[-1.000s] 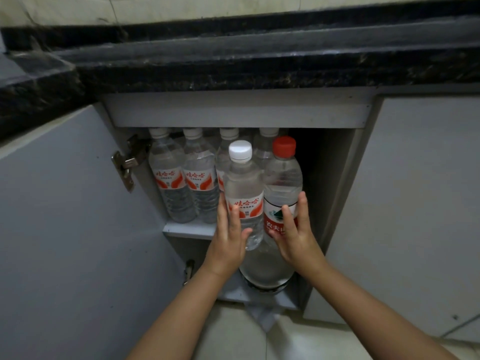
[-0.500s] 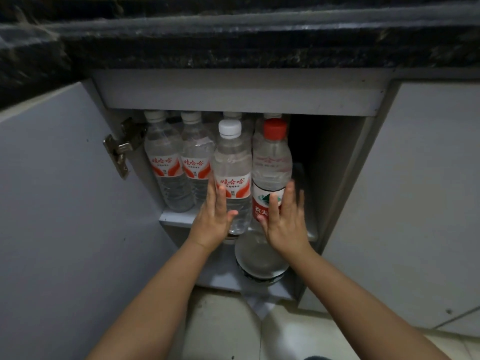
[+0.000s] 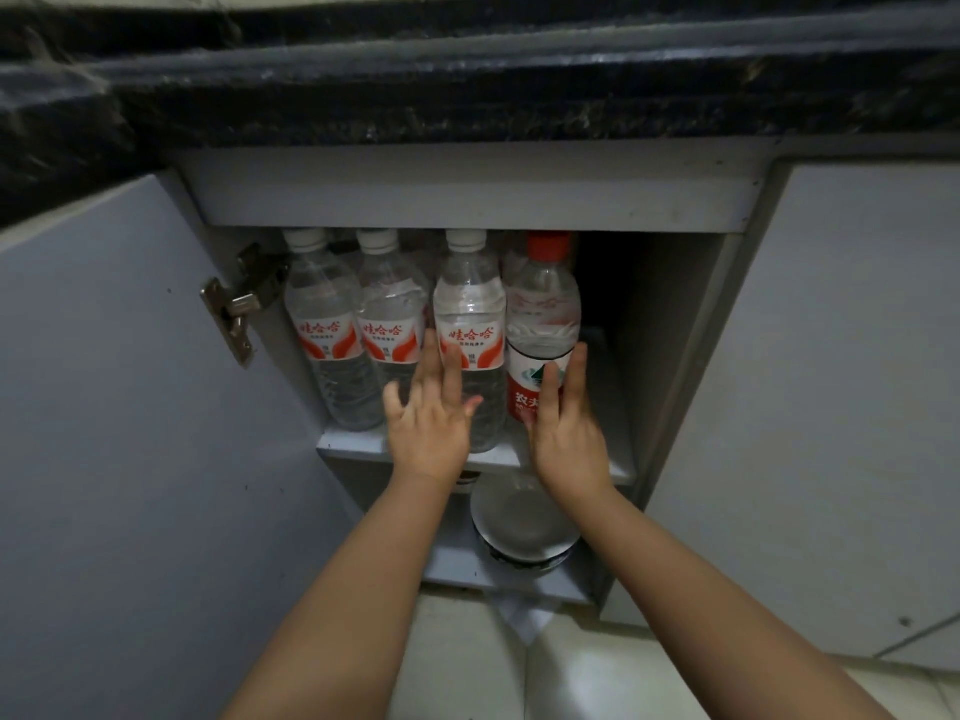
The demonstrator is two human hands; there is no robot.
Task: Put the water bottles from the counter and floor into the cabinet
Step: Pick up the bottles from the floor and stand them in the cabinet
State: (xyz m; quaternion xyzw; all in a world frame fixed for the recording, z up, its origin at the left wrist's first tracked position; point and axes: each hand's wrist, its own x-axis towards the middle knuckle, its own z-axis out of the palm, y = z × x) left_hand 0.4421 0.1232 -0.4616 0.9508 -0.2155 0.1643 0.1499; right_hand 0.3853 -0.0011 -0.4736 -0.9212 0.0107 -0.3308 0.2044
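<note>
Fingers of the left hand lie flat and spread against the white-capped bottle, clamped on nothing, while the right hand presses its open palm to the red-capped bottle just beside it. Both bottles stand upright at the front edge of the upper shelf inside the cabinet, beside two more white-capped bottles. Risk, as I judge it, lies in that edge: the clear, thin-walled plastic is smooth and ribbed, so a push too high could tip a bottle forward, and a base overhanging the lip could slide off onto the large rounded jug below. Shelf and door look like matte grey laminate under a speckled black stone counter.
</note>
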